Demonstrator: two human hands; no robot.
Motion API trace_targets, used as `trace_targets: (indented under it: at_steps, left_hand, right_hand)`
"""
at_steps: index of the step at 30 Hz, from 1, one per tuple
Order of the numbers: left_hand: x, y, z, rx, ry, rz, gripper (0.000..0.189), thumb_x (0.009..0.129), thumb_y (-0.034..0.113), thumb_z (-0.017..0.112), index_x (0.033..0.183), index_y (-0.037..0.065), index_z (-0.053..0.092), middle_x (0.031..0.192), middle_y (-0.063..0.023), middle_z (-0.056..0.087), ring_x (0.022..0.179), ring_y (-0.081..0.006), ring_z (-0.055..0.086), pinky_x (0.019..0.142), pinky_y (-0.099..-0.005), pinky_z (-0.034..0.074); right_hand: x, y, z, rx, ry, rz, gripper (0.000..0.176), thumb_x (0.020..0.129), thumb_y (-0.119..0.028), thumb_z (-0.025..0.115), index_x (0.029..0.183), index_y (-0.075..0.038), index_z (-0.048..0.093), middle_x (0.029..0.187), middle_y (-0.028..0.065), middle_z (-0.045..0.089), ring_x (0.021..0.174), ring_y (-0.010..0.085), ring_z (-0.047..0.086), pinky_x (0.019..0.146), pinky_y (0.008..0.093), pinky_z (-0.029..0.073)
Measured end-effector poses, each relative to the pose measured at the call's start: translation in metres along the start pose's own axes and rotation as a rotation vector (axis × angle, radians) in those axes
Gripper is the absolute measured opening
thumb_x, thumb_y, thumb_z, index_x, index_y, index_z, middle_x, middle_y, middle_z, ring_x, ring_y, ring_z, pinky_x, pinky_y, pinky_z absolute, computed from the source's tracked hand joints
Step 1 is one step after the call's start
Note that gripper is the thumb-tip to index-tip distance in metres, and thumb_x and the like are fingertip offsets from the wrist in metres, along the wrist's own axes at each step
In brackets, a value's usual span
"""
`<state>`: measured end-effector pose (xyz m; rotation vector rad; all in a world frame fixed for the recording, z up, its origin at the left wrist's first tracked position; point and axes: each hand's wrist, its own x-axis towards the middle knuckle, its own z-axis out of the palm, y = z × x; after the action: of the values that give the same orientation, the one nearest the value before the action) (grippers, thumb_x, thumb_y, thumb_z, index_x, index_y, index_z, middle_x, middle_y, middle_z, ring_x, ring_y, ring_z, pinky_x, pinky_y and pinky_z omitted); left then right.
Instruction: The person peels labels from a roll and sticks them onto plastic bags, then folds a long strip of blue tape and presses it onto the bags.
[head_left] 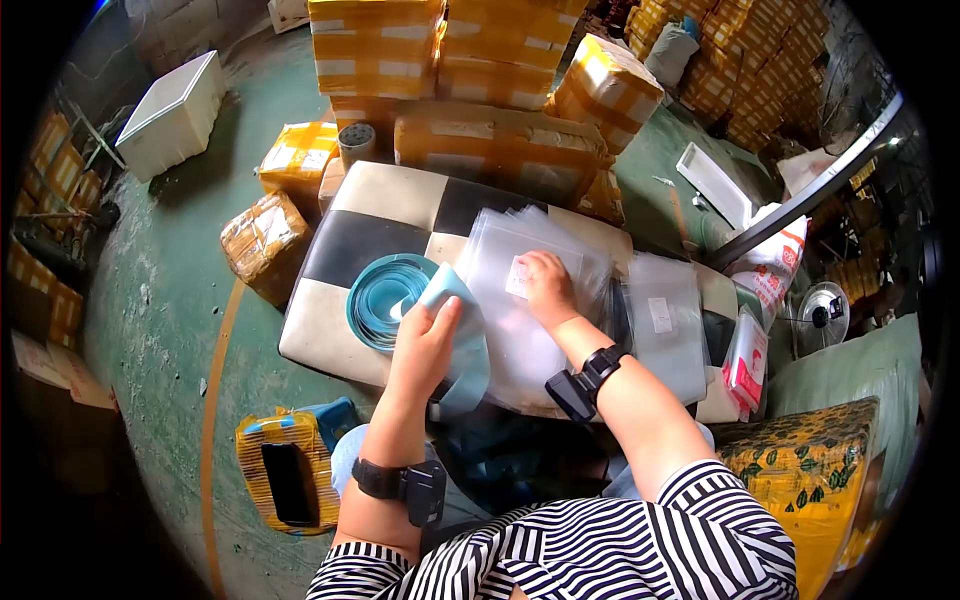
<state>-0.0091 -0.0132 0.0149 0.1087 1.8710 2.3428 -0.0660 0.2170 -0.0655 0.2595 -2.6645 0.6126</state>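
Note:
A roll of blue-green strip [378, 300] lies on the checkered padded surface [385, 192]. My left hand [427, 345] pinches the loose length of that strip, which hangs down beside it. My right hand [547, 290] rests on a stack of clear plastic bags [505, 345], its curled fingers on a small white label [519, 277]; whether they grip the label is unclear. Farther right, a second stack of clear bags [668, 340] also carries a white label [660, 314].
Taped cartons [500, 150] stand behind the padded surface, with a tape roll [356, 143] beside them. A white foam box [172, 118] is at the back left. A phone [289, 484] lies on a taped box at lower left. A red-and-white packet [745, 362] sits at the right edge.

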Motion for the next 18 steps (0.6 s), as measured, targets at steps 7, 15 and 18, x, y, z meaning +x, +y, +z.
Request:
trace_targets:
  at_steps: [7,15,18]
  left_hand:
    - [0.001,-0.002,0.001,-0.052,-0.014,-0.045,0.021,0.086,0.016,0.049,0.09,-0.003,0.056,0.076,-0.0016,0.056,0.068,-0.0083,0.05,0.06,-0.0226,0.041]
    - [0.005,-0.013,0.001,0.065,0.008,0.017,0.023,0.087,0.019,0.049,0.09,-0.002,0.056,0.076,0.0005,0.054,0.067,-0.0059,0.048,0.057,-0.0205,0.041]
    - [0.005,-0.017,0.003,0.027,-0.029,0.007,0.022,0.086,0.019,0.05,0.091,-0.002,0.056,0.078,0.0007,0.054,0.067,-0.0058,0.048,0.058,-0.0203,0.04]
  right_hand:
    - [-0.022,-0.02,0.005,-0.251,-0.083,0.02,0.051,0.074,-0.024,0.056,0.12,-0.006,0.042,0.125,0.0119,0.041,0.118,0.0287,0.034,0.099,0.0423,0.024]
    - [-0.031,0.001,-0.058,-0.244,-0.266,0.791,0.053,0.065,-0.047,0.067,0.091,-0.003,0.054,0.088,0.0141,0.06,0.081,0.0279,0.058,0.067,0.0357,0.045]
    - [-0.036,0.01,-0.049,-0.271,-0.326,0.654,0.045,0.065,-0.043,0.068,0.081,-0.002,0.058,0.081,0.0155,0.061,0.076,0.028,0.059,0.065,0.0356,0.046]
